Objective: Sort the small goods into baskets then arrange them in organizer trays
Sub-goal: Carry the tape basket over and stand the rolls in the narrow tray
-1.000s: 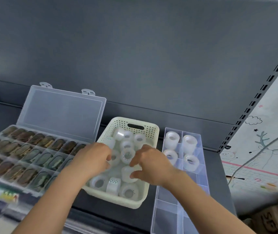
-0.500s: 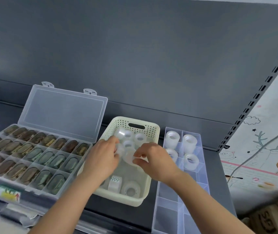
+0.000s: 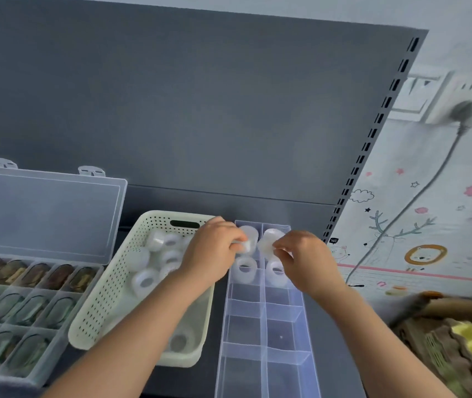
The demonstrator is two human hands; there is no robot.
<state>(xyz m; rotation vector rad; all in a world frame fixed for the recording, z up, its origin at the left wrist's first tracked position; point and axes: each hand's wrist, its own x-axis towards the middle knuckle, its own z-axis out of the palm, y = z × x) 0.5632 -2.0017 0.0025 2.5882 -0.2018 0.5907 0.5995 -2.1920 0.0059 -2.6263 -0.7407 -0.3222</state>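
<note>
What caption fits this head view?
Left hand and right hand hold tape rolls at the tray beside the basket.

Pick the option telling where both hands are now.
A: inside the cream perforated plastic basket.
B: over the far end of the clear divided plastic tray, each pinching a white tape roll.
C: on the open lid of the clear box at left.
B: the left hand pinches one white tape roll and the right hand a second white tape roll, both over the far compartments of the clear divided plastic tray.
</note>
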